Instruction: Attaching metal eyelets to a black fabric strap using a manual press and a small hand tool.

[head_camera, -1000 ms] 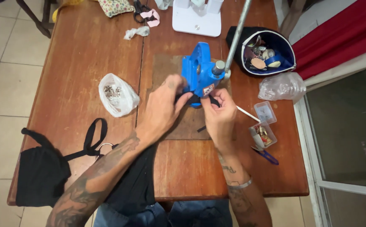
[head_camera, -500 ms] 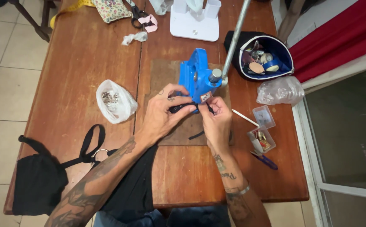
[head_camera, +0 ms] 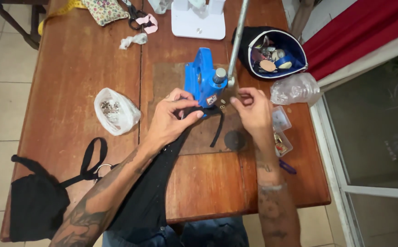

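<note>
A: Status at the press [head_camera: 204,82]?

B: Blue press stands mid-counter [head_camera: 71,82] on a dark mat [head_camera: 167,77], grey lever [head_camera: 238,39] angled up and away from it.

A: Left hand [head_camera: 174,119]?

B: Just left of the press base. Fingers closed in a pinch on the black strap [head_camera: 210,116], holding it against the foot of the press. Strap loops out in front of the press and hangs down over the mat; the rest of the black fabric runs back under the left forearm toward the counter edge.

A: Right hand [head_camera: 253,109]?

B: Just right of the press, near the lever pivot. Thumb and forefinger pinched together, other fingers loosely curled. Whether anything small sits in that pinch, cannot tell. Not touching the strap.

A: Anything else around the press?

B: Left of it: clear bag [head_camera: 116,111] of metal bits. Far left, near the counter edge: black garment [head_camera: 37,206] with a strap and ring. Right of it: small clear boxes [head_camera: 281,132] and a crumpled clear bag [head_camera: 296,89]. Behind-right: dark pouch [head_camera: 274,55], open, full of hardware. Behind: white stand [head_camera: 198,20], scissors [head_camera: 137,13].
</note>
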